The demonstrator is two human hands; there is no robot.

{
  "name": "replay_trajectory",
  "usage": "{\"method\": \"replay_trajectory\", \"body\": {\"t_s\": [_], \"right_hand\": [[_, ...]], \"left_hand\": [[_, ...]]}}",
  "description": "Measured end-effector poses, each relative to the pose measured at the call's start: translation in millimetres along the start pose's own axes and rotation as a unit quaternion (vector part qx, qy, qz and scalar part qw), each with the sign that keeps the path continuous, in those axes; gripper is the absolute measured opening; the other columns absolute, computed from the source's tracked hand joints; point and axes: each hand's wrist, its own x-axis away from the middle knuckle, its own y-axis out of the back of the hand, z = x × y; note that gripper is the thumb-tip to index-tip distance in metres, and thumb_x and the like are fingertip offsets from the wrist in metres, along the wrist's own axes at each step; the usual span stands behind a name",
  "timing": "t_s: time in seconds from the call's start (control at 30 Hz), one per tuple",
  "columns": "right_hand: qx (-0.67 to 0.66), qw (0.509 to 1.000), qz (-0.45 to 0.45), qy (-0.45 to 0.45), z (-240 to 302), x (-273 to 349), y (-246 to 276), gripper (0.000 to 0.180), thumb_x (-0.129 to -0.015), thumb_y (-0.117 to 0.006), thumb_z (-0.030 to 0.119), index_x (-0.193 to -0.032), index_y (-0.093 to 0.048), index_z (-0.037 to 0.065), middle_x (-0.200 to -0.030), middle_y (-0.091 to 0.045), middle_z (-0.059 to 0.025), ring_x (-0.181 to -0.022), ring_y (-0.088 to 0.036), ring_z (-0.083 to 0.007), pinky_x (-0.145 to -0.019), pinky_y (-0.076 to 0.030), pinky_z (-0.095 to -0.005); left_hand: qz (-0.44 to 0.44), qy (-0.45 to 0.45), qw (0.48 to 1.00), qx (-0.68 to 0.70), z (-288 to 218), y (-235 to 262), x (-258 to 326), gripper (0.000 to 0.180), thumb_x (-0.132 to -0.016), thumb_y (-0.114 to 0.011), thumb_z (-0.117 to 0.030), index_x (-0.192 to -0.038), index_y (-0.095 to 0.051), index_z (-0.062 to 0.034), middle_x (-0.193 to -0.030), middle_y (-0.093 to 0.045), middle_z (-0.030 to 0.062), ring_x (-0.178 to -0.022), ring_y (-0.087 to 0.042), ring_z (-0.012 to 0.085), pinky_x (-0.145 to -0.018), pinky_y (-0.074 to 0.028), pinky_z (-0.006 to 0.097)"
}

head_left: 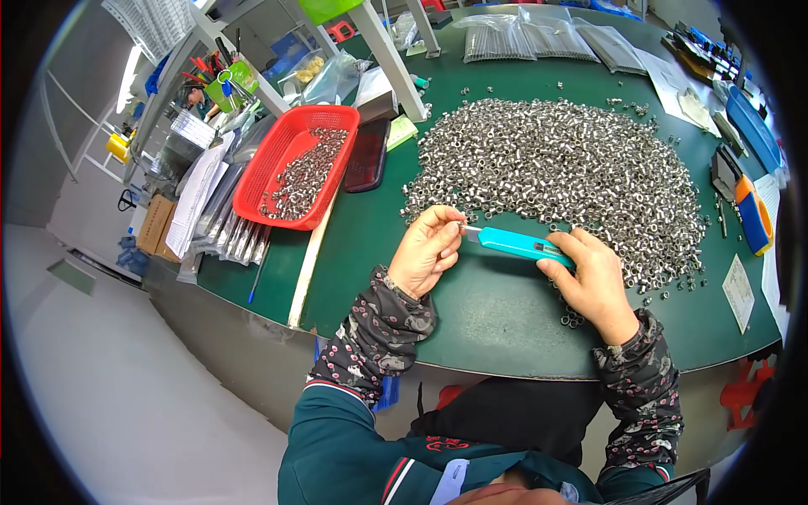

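Observation:
My right hand [592, 278] is closed around the turquoise handle of a utility knife [515, 242], whose blade points left. At the blade's tip, the thumb and forefinger of my left hand [427, 252] are pinched on a small metal ring, mostly covered by the fingertips. Both hands are over the green table at the near edge of a broad heap of small metal rings [564, 160]. A few loose rings [572, 318] lie below my right hand.
To the left stands a red plastic basket [244, 198] with more rings, beside a dark phone [368, 156]. Bagged metal rods [498, 38] lie at the back. An orange and blue tool [755, 216] and a blue tray [752, 126] are at right.

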Motion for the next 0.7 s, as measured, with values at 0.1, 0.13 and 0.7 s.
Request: {"method": "replay_trajectory", "body": {"t_s": [0.1, 0.13, 0.7], "right_hand": [[-0.007, 1.000, 0.016, -0.006, 0.1, 0.1, 0.3, 0.026, -0.070, -0.060, 0.027, -0.086, -0.058, 0.006, -0.065, -0.049, -0.0087, -0.061, -0.052, -0.0266, -0.052, -0.041, -0.0358], [-0.007, 1.000, 0.017, -0.006, 0.1, -0.1, 0.3, 0.026, -0.070, -0.060, 0.027, -0.086, -0.058, 0.006, -0.065, -0.049, -0.0087, -0.061, -0.052, -0.0266, -0.052, -0.041, -0.0358], [0.060, 0.998, -0.015, 0.027, 1.8, 2.2, -0.6, 0.027, -0.069, -0.062, 0.026, -0.087, -0.058, 0.007, -0.065, -0.047, -0.0077, -0.061, -0.051, -0.0248, -0.051, -0.041, -0.0349]], "left_hand": [[0.006, -0.001, 1.000, -0.003, 1.2, -0.5, 0.2, 0.011, -0.083, -0.048, -0.008, -0.093, -0.048, -0.0034, -0.072, -0.045, 0.0000, -0.050, -0.033, 0.0027, -0.037, -0.026, 0.014], [0.004, -0.002, 1.000, -0.006, 1.7, 0.0, 0.4, 0.011, -0.083, -0.048, -0.008, -0.093, -0.048, -0.0031, -0.069, -0.044, -0.0010, -0.049, -0.032, 0.0025, -0.037, -0.026, 0.014], [-0.031, 0.026, 0.999, -0.005, 3.3, 0.1, 3.9, 0.013, -0.084, -0.049, -0.010, -0.092, -0.050, -0.0009, -0.069, -0.048, 0.0004, -0.047, -0.033, 0.0017, -0.038, -0.025, 0.014]]}}
